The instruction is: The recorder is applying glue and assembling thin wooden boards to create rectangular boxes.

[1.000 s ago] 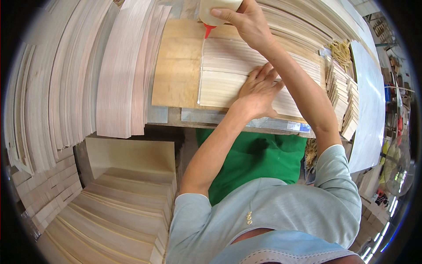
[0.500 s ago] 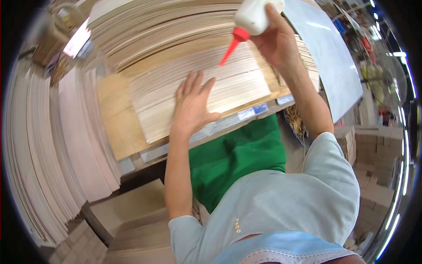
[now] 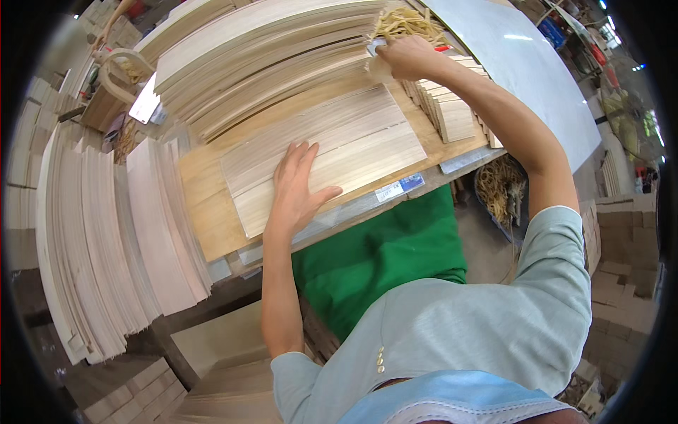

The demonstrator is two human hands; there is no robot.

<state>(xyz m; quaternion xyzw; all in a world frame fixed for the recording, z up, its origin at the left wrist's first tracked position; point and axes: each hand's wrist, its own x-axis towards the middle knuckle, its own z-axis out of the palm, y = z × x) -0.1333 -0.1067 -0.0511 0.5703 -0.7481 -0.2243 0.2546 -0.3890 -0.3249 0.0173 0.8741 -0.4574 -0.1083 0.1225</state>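
Note:
My left hand (image 3: 296, 187) lies with spread fingers on a panel of pale wooden strips (image 3: 346, 145) placed side by side, with thin seams between them. Beyond the panel, my right hand (image 3: 409, 58) is closed beside a heap of yellowish bands (image 3: 409, 25). Something pale and blurred (image 3: 378, 68) shows at its fingers, and I cannot make out its kind. A red nozzle tip (image 3: 443, 49) peeks out beside the right wrist; the white bottle body is hidden. Under the panel is a tan wooden board (image 3: 201, 194).
Long boards (image 3: 261, 53) are stacked behind the panel. More board stacks (image 3: 159, 233) stand left. Small slats (image 3: 452, 116) lie at the panel's right, next to a grey sheet (image 3: 522, 78). A bin of bands (image 3: 501, 187) sits below the table's right edge.
My right hand has moved back from above the panel, and the white bottle has gone from plain view behind it. My left hand still rests on the panel.

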